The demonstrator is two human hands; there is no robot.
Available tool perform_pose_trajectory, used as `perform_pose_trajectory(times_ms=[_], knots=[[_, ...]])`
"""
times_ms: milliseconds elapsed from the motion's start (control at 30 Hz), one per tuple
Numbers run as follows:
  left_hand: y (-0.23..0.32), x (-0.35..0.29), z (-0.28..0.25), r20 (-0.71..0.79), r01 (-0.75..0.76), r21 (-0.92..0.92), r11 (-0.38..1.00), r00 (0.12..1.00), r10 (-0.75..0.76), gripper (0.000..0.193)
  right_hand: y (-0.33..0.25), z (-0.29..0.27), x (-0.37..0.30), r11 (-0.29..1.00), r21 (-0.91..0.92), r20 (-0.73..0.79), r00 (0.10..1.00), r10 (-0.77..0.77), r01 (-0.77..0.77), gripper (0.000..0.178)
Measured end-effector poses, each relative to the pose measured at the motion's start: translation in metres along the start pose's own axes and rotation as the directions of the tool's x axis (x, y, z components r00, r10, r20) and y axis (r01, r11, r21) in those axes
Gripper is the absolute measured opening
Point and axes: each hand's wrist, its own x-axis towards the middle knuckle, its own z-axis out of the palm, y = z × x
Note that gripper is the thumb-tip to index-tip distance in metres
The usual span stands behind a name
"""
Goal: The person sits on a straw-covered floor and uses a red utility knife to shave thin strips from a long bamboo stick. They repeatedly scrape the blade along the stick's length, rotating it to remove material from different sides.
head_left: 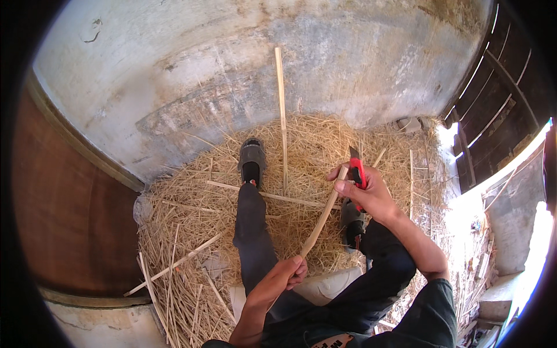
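Observation:
A pale wooden strip [321, 223] slants up and to the right between my two hands. My left hand [290, 272] is closed round its lower end, close above my lap. At the strip's upper end, my right hand [368, 194] pinches it with the thumb and also grips a red utility knife [358, 174]. The knife's dark blade is out and points upward, just beside the strip's tip. Whether the blade touches the wood, I cannot tell.
Straw [313, 142] and shavings cover the floor round my shoes. A long strip [281, 104] leans upright on the stained wall [203, 69]. More strips [174, 313] lie at the lower left, near a brown panel [81, 203]. Dark slatted boards [493, 87] stand at the right.

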Motion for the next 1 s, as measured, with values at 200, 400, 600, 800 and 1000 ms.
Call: perform_pose_trajectory(times_ms=[200,400,600,800,1000], knots=[[-0.005,0.011,0.004,-0.054,-0.24,0.124,0.963,0.967,0.248,0.038,-0.004,0.0,-0.002,0.994,0.062,-0.015,0.996,0.087,-0.086,0.034],[0.01,0.022,0.016,-0.128,-0.305,0.226,0.925,0.932,0.338,0.036,0.002,-0.001,-0.001,0.997,0.046,-0.005,0.998,0.058,-0.057,0.033],[0.019,0.03,0.022,-0.16,-0.312,0.195,0.93,0.925,0.344,0.034,-0.006,-0.001,-0.003,0.994,0.065,-0.003,0.996,0.094,-0.093,0.031],[0.014,0.031,0.015,-0.096,-0.325,0.178,0.929,0.934,0.345,0.04,0.0,-0.002,-0.002,0.996,0.058,0.001,0.998,0.067,-0.067,0.041],[0.015,0.028,0.012,-0.043,-0.299,0.134,0.945,0.951,0.306,0.051,0.007,-0.006,-0.001,0.999,0.019,-0.003,0.999,0.05,-0.05,0.036]])
